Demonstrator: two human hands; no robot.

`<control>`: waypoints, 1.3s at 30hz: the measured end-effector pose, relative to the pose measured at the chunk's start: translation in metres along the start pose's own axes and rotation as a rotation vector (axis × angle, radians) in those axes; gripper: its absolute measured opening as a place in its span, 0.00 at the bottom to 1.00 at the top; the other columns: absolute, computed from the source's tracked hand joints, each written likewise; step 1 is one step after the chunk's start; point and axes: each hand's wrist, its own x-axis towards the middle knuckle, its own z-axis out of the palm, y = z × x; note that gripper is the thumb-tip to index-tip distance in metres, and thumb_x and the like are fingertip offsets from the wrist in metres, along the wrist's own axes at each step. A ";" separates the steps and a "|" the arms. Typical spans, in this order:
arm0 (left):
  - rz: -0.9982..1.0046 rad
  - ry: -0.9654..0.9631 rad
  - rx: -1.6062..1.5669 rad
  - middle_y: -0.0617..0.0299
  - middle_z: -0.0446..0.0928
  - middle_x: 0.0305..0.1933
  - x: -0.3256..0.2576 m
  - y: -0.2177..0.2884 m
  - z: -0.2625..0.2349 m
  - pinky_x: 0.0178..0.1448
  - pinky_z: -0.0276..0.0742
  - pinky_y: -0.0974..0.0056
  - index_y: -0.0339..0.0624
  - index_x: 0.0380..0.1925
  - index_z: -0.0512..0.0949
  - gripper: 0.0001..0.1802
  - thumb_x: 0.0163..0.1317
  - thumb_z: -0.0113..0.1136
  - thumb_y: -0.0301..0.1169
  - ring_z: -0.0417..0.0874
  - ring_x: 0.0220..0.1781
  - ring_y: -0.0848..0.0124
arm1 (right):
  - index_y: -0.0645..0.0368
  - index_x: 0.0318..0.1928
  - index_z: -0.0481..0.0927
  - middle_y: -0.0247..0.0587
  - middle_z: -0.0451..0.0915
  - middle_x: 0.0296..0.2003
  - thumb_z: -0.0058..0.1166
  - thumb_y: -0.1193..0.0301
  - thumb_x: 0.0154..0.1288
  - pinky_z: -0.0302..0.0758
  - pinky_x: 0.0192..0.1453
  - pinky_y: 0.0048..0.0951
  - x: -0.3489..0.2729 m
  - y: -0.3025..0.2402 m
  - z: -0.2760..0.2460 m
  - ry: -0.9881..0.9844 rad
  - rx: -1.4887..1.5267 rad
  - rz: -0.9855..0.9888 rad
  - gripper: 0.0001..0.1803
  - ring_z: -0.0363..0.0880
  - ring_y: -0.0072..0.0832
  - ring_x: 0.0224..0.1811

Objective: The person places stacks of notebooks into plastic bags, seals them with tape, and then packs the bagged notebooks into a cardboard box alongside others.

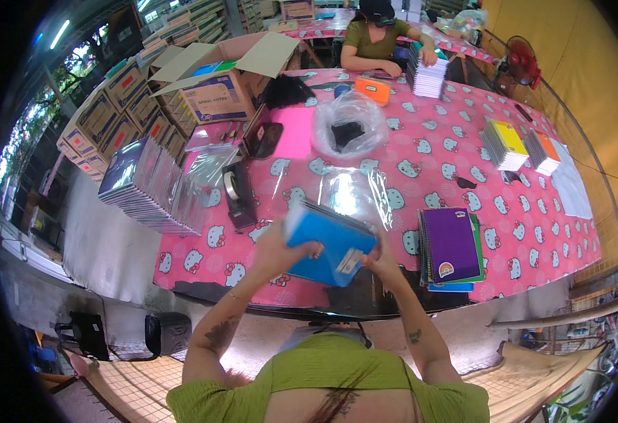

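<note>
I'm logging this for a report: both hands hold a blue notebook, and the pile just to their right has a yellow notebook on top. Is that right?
Not quite: the head view shows a purple notebook on top of that pile. The left hand and right hand hold the blue notebook.

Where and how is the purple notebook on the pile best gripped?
Probably along the right edge of the purple notebook, opposite its spiral binding. The right hand, once off the blue notebook, should come from the right. The purple one lies flat and the green notebook beneath juts out there, so pinch above that.
</note>
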 end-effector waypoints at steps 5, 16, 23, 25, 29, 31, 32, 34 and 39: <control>-0.452 -0.160 -0.713 0.49 0.82 0.46 0.024 -0.062 0.034 0.46 0.82 0.65 0.30 0.53 0.76 0.39 0.53 0.73 0.52 0.86 0.42 0.65 | 0.64 0.68 0.62 0.43 0.77 0.54 0.69 0.61 0.61 0.79 0.54 0.31 0.012 0.010 0.007 -0.033 0.185 0.522 0.41 0.78 0.28 0.54; -0.265 -0.090 -0.027 0.49 0.85 0.36 0.089 -0.089 0.062 0.46 0.78 0.54 0.35 0.42 0.83 0.42 0.49 0.64 0.68 0.87 0.41 0.55 | 0.70 0.51 0.80 0.42 0.84 0.41 0.71 0.59 0.58 0.76 0.48 0.26 0.064 0.039 -0.014 0.122 -0.242 0.433 0.29 0.82 0.25 0.43; -0.370 -0.050 -0.249 0.48 0.84 0.41 0.092 -0.152 0.070 0.50 0.76 0.58 0.33 0.46 0.82 0.41 0.56 0.60 0.65 0.85 0.43 0.59 | 0.70 0.58 0.76 0.48 0.85 0.42 0.72 0.49 0.52 0.76 0.51 0.27 0.057 0.072 -0.016 0.255 -0.349 0.321 0.43 0.83 0.29 0.45; -0.316 -0.018 -0.358 0.49 0.84 0.40 0.084 -0.157 0.069 0.49 0.76 0.58 0.31 0.46 0.81 0.37 0.60 0.60 0.60 0.84 0.41 0.62 | 0.69 0.59 0.76 0.46 0.85 0.41 0.69 0.46 0.54 0.76 0.50 0.27 0.054 0.058 -0.012 0.240 -0.456 0.339 0.42 0.83 0.28 0.44; -0.416 -0.083 -0.816 0.53 0.82 0.36 0.082 -0.170 0.065 0.46 0.76 0.58 0.31 0.44 0.80 0.26 0.66 0.59 0.48 0.82 0.40 0.65 | 0.62 0.53 0.80 0.35 0.81 0.38 0.57 0.48 0.67 0.72 0.39 0.21 0.049 0.047 -0.010 0.292 -0.296 0.373 0.29 0.76 0.20 0.37; -0.173 0.109 -0.476 0.55 0.80 0.34 0.060 -0.183 0.064 0.43 0.75 0.58 0.34 0.41 0.76 0.20 0.65 0.60 0.43 0.80 0.38 0.65 | 0.58 0.43 0.81 0.31 0.78 0.33 0.62 0.55 0.65 0.73 0.40 0.22 0.028 0.048 -0.025 0.354 -0.241 0.258 0.19 0.75 0.19 0.36; -0.071 0.187 -0.286 0.55 0.79 0.35 0.041 -0.177 0.056 0.42 0.75 0.57 0.36 0.40 0.74 0.18 0.64 0.62 0.41 0.79 0.38 0.64 | 0.57 0.40 0.80 0.30 0.76 0.31 0.64 0.59 0.63 0.73 0.41 0.23 0.007 0.046 -0.024 0.261 -0.491 0.157 0.15 0.75 0.19 0.36; 0.283 -0.362 -0.109 0.53 0.78 0.36 -0.009 -0.220 0.024 0.44 0.74 0.55 0.42 0.40 0.75 0.18 0.56 0.68 0.38 0.80 0.41 0.60 | 0.56 0.38 0.80 0.31 0.76 0.31 0.70 0.67 0.55 0.74 0.44 0.28 -0.035 0.022 -0.001 -0.166 -0.692 0.263 0.13 0.75 0.23 0.38; 0.486 -0.487 0.222 0.57 0.78 0.36 -0.038 -0.198 0.008 0.44 0.76 0.53 0.49 0.41 0.79 0.16 0.56 0.69 0.40 0.79 0.40 0.54 | 0.56 0.41 0.82 0.45 0.81 0.36 0.55 0.67 0.67 0.75 0.44 0.43 -0.061 0.042 -0.002 -0.439 -1.148 -0.131 0.08 0.80 0.44 0.44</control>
